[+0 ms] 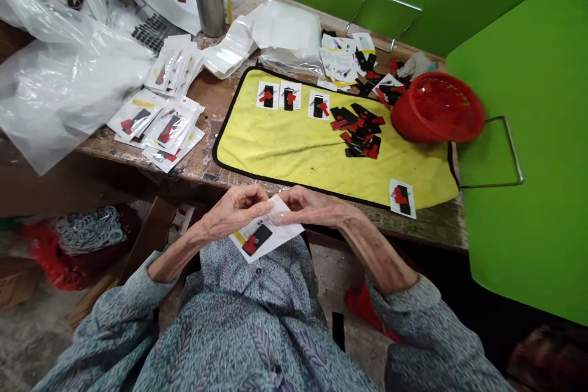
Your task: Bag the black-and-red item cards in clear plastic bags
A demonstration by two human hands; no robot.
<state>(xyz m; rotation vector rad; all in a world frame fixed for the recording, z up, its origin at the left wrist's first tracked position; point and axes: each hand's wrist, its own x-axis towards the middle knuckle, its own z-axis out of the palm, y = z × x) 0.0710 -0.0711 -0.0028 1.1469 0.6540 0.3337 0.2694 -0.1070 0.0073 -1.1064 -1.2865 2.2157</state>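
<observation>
Between my two hands, above my lap at the table's front edge, is a small clear-fronted plastic packet with a black and a red piece inside. My left hand pinches its upper edge from the left. From the right, my right hand grips the same edge with thumb and fingers. Beyond them on a yellow cloth lie several cards with black and red pieces, such as the card in the back row. A pile of loose black and red pieces rests right of these. One more card sits at the cloth's front right.
A red plastic basket stands at the cloth's right end. Filled packets are heaped on the left beside crumpled clear plastic. White bags and printed cards lie behind the cloth. Green panels border the right side.
</observation>
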